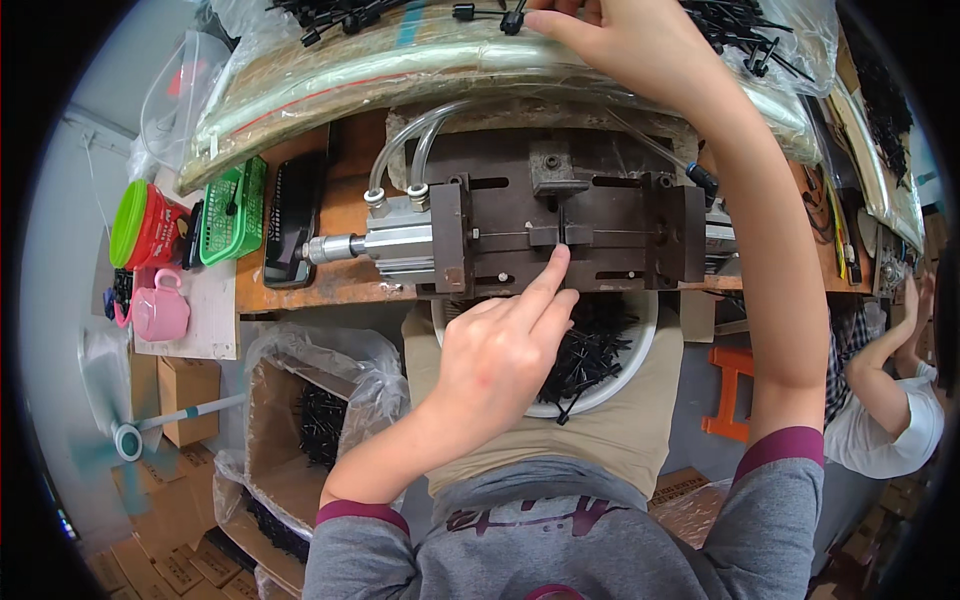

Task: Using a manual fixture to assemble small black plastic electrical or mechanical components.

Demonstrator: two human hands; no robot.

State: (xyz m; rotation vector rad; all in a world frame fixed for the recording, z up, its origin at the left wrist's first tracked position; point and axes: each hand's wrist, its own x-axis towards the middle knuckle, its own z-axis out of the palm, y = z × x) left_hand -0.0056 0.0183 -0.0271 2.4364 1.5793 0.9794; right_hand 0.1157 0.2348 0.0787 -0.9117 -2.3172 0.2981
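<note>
My left hand (500, 350) reaches over the dark metal fixture (500, 210), its index finger stretched out and the others partly curled. That fingertip touches the small slotted block (560, 235) at the fixture's middle, where a thin black piece stands in the slot. Up at the far edge, my right hand (590, 30) has its fingers at a black plastic part (513, 18) with a thin stem; it looks pinched there, though the frame's edge cuts off some fingers. Below the fixture, a white tub (645, 350) on my lap holds many similar black parts.
A plastic-wrapped tray (330, 100) with black parts spans the back. Clear air tubes (420, 130) run to the fixture's left cylinder (400, 240). To the left are a phone (292, 220), green basket (232, 210) and pink cup (160, 308). A lined carton (270, 440) stands below; another person (890, 400) sits right.
</note>
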